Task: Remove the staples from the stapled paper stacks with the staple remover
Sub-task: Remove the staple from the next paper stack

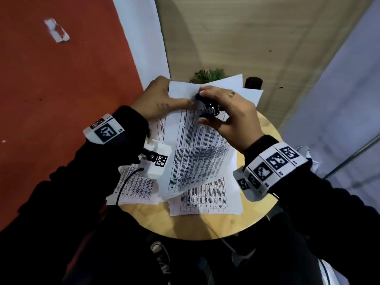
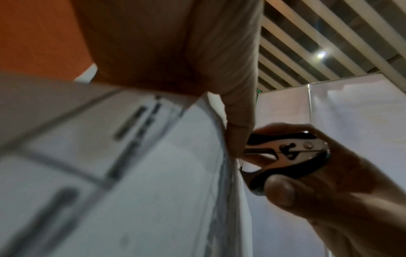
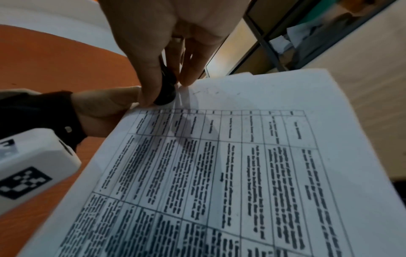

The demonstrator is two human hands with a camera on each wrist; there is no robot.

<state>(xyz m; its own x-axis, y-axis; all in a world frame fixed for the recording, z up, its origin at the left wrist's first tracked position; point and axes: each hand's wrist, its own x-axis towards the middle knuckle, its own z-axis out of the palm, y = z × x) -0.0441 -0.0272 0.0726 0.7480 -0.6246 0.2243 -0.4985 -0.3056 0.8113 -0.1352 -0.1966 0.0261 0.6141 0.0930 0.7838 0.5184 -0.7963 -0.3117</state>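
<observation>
The stapled paper stack [image 1: 197,153] is held lifted above the round tabletop [image 1: 265,128], its long axis running from about 6 o'clock near the person's body up to 12 o'clock, where both hands meet at its far edge. The left hand [image 1: 158,99] pinches that top edge from the 9 o'clock side, thumb laid flat along the printed face, fingers behind the sheets. The right hand [image 1: 226,112] comes in from 3 o'clock and is clamped around the black-and-chrome staple remover [image 1: 207,108], thumb on one grip and fingers on the other.

In the left wrist view the staple remover [image 2: 283,156] has its jaws pointing toward 9 o'clock, straight into the paper's edge just below the left thumb tip [image 2: 239,132]. The staple itself is too small to make out. The right hand is the nearer one to the bite point, and the left thumb sits just beside the jaws, so any pull should likely go away toward 3 o'clock while the left hand braces the sheets.

More printed sheets [image 1: 207,200] lie flat on the tabletop beneath.
</observation>
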